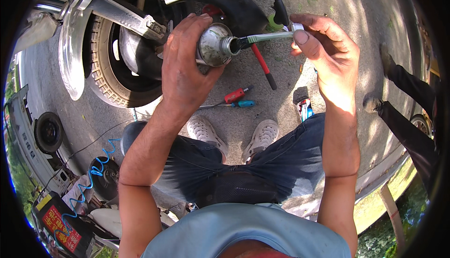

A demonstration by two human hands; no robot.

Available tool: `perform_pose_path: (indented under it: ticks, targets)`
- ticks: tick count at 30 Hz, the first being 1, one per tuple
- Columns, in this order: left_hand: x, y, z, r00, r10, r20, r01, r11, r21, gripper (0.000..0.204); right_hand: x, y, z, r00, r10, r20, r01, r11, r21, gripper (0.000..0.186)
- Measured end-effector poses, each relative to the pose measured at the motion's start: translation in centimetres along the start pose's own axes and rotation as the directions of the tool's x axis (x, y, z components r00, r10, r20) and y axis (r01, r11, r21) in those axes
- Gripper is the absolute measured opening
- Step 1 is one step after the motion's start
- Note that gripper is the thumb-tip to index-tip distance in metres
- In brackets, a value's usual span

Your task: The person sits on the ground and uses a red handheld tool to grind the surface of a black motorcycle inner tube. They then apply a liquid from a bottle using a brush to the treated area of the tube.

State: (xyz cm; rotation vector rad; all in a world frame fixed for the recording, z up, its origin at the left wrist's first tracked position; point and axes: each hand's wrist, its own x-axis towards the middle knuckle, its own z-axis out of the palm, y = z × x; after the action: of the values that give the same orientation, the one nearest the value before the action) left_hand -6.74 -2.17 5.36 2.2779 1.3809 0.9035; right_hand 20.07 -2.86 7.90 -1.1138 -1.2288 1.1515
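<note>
My left hand point(180, 65) is wrapped round a small round metal bottle point(214, 42), which is tilted with its uncapped threaded neck toward the right. Between the thumb and fingers of my right hand point(335, 56) is a white brush cap point(272, 36). Its pale stem reaches left and its dark, wet-looking bristles are right at the bottle's mouth; whether they touch the rim I cannot tell. Behind the bottle, a black inner tube point(239, 11) hangs partly out of a knobbly tire point(104, 70) on a wheel.
A red-handled tool point(264, 65), a red-handled tool point(235, 95) and a blue-handled one point(243, 103) lie on the pavement before my shoes. A black-handled tool point(280, 11) lies farther off. A coiled blue hose point(96, 170) runs at the left. Another person's legs point(408, 126) are at the right.
</note>
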Motion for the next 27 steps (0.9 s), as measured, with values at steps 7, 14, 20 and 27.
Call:
perform_pose_path:
  ticks: [7,14,20,27]
  targets:
    - [0.0,1.1,0.1,0.973,-0.195,0.122,0.222,0.934,-0.279,0.084,-0.2,-0.1,-0.2,0.997,0.079,0.014,-0.08,0.975,0.206,0.025]
    - [0.1,1.6,0.0,0.965,-0.214,0.149,0.255,0.891,-0.375,0.086,0.5,1.0,-0.9,0.977,0.21,0.036,-0.209,0.913,0.35,0.027]
    - [0.1,1.2,0.1,0.96,-0.255,0.111,0.277,0.912,-0.302,0.083,-0.1,-0.6,0.1,0.957,-0.281,0.069,0.28,0.96,0.03,0.031]
    - [0.6,0.9,-0.1,0.994,-0.107,-0.007,0.107,0.994,0.015,0.08,0.0,-2.3,0.4,0.737,-0.516,0.437,0.676,0.532,-0.51,0.038]
